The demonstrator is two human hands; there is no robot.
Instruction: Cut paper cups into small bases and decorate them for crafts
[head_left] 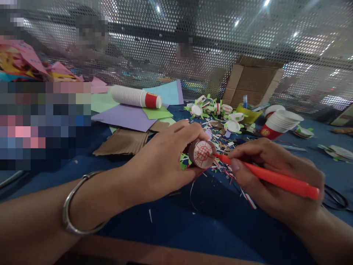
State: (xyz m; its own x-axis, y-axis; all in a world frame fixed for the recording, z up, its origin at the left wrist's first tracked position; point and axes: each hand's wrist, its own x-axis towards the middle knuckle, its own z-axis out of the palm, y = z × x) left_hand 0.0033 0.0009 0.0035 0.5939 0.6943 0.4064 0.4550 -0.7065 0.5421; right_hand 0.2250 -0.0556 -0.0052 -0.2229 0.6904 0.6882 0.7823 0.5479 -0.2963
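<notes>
L hand (162,162), w/ a silver bracelet (66,209) on the wrist, has its fingers pinching a small round paper piece (202,156) from far & near sides, mid-scene, held up over the bench (171,224). Its white face shows a red grid w/ dots. R hand (281,180) has its fingers pinching a red marker (275,176) close to the tip, which is at the R part of that face; can't tell if it's actually touching. Just beyond: a spread of paper scraps (220,167), then white paper critters (196,110) w/ green legs, bunched on the far side. Far L, a lying cup stack (129,96) rests on colored sheets, incl. a purple sheet (127,117); brown cardboard (124,141) is nearer, beyond L wrist. Far R, a tilted stack of red-&-white cups (284,121), & behind it a folded carton (250,82) leans by the perforated screen (132,62).
</notes>
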